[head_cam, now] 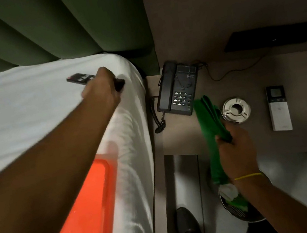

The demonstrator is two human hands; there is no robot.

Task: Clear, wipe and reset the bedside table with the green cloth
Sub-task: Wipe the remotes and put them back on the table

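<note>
While an orange tray (80, 217) lies blurred at the near edge of the white bed (26, 122), the left hand (101, 90) reaches across the sheet with its fingers curled closed around a dark remote control (82, 78), whose two ends stick out on either side of the fist. Just right of the mattress, a black telephone (177, 88) sits at the back of the grey-brown tabletop (306, 140), its coiled cord hanging over the left edge. Next comes the right hand (234, 147), clenched around the bunched green cloth (208, 119), which rises above the fist and hangs below it. Farther right stand a metal ashtray (235, 109) and a white remote (278, 107), apart from each other.
</note>
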